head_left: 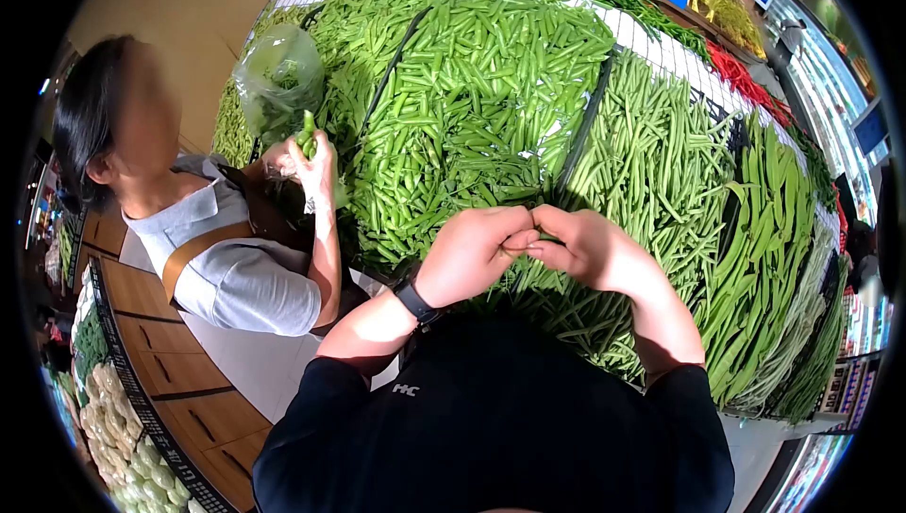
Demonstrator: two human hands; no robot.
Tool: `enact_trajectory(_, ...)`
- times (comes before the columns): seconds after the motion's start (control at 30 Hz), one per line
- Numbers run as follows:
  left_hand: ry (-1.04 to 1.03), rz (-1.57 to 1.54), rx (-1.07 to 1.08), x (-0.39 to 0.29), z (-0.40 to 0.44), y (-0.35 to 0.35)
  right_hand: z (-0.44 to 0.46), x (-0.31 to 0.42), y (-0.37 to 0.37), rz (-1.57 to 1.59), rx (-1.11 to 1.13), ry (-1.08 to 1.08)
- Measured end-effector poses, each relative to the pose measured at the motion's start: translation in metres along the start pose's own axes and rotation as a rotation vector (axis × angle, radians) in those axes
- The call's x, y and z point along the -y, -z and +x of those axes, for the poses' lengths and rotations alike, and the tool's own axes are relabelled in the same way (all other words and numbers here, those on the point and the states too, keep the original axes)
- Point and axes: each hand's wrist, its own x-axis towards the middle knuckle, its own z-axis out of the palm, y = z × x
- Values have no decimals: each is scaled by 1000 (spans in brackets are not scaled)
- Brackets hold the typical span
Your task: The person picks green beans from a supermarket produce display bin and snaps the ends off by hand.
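My left hand (477, 251) and my right hand (590, 244) meet at the fingertips above the front edge of a wide vegetable display. Both have their fingers curled and pressed together. Whatever they may pinch between them is too small or hidden to name. Beneath and behind them lie green pea pods (472, 79). Long green beans (651, 145) fill the section to the right, past a dark divider (587, 126). A black band is on my left wrist.
At the left, another person in a grey shirt (255, 282) holds green pods and a clear plastic bag (278, 74). Flat broad beans (763, 249) lie at the right. Red peppers (731, 74) line the back. Wooden cabinets (156, 315) stand at the lower left.
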Motion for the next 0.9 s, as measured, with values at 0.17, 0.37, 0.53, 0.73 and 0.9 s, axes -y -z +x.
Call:
enact_trajectory(0.17, -73, 16, 141, -8, -11, 19, -15, 17, -5, 31, 64, 95)
enact_trajectory(0.37, -51, 81, 265, -20, -18, 28, -21, 15, -30, -23, -183, 297)
enact_trajectory(0.53, -79, 102, 180, -27, -24, 27, -23, 16, -42, 42, -330, 368)
enact_trajectory(0.73, -68, -115, 283, -45, -33, 33, -36, 25, -37, -120, -319, 583)
enact_trajectory(0.9, -31, -297, 425, -55, -38, 39, -46, 31, -23, -160, -167, 708)
